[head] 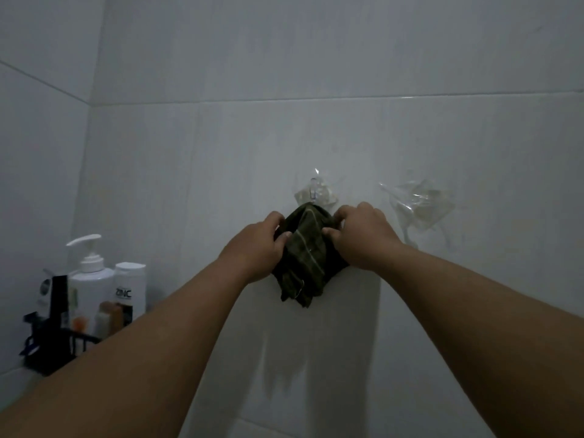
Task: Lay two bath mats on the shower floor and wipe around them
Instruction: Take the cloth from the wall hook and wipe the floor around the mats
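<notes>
Both hands, left [262,245] and right [360,238], pinch the dark cloth [305,257] at the wall hook [313,192]; looks like fetching or hanging the wiping rag, needs a lift.

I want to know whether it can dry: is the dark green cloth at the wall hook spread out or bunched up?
Bunched up: the cloth hangs crumpled below the clear hook, gripped by both hands.

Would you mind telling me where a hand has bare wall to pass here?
Bare tile runs between the caddy bottles and the left hand, and above both hooks. It is crowded where both hands, the right hand included, grip the dark cloth under the clear hook.
</notes>
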